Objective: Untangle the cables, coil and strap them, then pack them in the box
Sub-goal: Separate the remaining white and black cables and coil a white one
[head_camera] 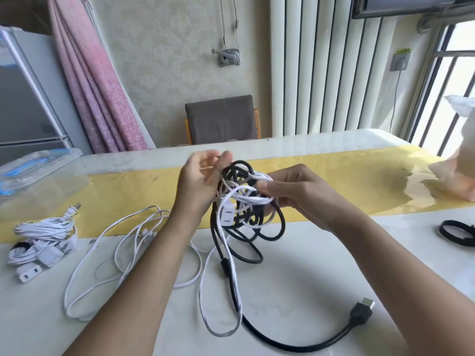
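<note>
A tangle of black and white cables hangs in the air above the table's middle. My right hand grips the tangle from the right, fingers curled through its loops. My left hand is at the tangle's left side with fingers loosely spread, its thumb against the black loops. The black cable trails down to a black plug lying on the table. Loose white cable sprawls on the table to the left. A coiled, strapped white cable bundle lies at the far left.
A clear plastic box with a blue-trimmed lid stands at the back left. A black strap loop lies at the right edge. A plastic bag sits at the back right. A yellow runner crosses the white table; a chair stands behind.
</note>
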Motion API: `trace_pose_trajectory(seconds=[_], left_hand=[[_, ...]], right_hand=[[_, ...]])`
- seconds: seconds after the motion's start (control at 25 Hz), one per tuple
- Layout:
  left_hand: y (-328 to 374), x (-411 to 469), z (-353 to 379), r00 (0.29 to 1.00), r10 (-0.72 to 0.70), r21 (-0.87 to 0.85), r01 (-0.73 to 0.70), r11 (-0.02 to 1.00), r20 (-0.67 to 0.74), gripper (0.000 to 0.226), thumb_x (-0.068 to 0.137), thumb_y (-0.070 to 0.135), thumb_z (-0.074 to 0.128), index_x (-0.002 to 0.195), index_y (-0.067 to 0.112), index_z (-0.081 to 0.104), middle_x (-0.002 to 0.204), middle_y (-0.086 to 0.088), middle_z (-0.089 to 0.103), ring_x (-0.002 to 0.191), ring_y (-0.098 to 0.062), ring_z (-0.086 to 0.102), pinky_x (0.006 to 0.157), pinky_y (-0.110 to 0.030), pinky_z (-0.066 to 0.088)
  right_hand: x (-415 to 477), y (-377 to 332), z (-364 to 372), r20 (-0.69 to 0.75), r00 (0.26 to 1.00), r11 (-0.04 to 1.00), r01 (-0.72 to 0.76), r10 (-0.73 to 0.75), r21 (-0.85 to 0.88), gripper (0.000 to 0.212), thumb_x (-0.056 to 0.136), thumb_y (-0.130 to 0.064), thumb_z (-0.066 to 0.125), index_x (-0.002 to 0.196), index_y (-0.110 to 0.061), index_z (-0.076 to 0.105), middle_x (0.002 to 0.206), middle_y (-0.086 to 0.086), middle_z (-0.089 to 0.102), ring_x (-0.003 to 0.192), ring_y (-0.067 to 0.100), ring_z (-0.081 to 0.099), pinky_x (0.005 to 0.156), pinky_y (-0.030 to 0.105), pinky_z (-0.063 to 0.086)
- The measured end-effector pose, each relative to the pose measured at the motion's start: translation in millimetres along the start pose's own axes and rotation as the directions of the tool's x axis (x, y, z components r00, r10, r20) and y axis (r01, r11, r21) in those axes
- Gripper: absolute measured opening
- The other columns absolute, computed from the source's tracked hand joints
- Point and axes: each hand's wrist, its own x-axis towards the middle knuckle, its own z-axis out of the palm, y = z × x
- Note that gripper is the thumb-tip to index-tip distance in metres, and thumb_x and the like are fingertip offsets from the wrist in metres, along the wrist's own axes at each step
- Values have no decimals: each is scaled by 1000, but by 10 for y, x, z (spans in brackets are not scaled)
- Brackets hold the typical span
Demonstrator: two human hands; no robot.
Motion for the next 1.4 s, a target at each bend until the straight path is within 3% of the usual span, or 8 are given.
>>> trace_pose_trajectory(seconds=[0.12,0.28,0.4,0.72,0.96,1.12,1.24,1.4], left_hand=[[148,-121,65,917,370,214,-335,918,-149,27,83,50,59,79,24,58,72,11,61,69,-3,55,68,-22,42],[227,-295,255,972,231,364,-230,902,42,27,86,38,67,74,14,64,58,6,65,55,-4,61,56,-23,48],[170,-323,302,950,305,485,-298,822,68,32,90,39,62,71,14,66,59,8,56,62,-16,55,60,-34,46],[136,-413,460,955,285,508,-286,813,81,14,83,30,72,74,21,66,56,14,49,53,-4,47,55,-21,41],[112,-406,505,986,147,380,-164,910,74,17,92,29,59,77,20,57,59,7,61,61,-11,63,62,-31,50],[142,-467,597,978,105,471,-179,864,179,20,98,32,45,81,20,47,77,2,62,71,-17,59,65,-34,43],[125,-402,546,983,-26,239,-18,971,180,22,96,31,51,75,26,50,74,8,56,66,-8,50,65,-21,39],[44,-220,448,968,-246,-450,240,860,46,25,89,19,59,64,22,58,76,-1,61,79,-17,54,82,-34,41]], right_hand=[[62,70,66,-272,958,974,27,-89,-225,28,88,-27,65,73,-4,70,72,21,66,64,20,57,65,36,47],[85,146,184,-482,846,946,76,-228,-315,53,85,-43,60,71,8,57,71,31,56,57,26,47,54,42,41],[103,160,232,-595,781,980,114,-191,-165,43,87,-37,60,67,2,63,67,24,63,64,39,57,65,52,51],[93,100,168,-603,794,969,83,77,232,37,92,-21,59,75,12,58,66,11,44,62,16,37,58,26,30],[177,83,17,-260,899,385,114,353,916,24,95,-12,46,91,4,63,98,17,65,107,30,60,108,40,38],[123,45,110,-232,941,281,159,247,947,22,83,-20,56,79,-3,69,87,6,68,79,23,64,79,37,47],[154,68,96,-265,938,192,224,223,955,29,83,-14,56,102,6,64,112,21,66,105,31,64,91,41,51],[179,95,164,-346,896,687,67,277,723,20,94,-6,49,102,4,63,105,16,70,99,27,65,93,37,52]])
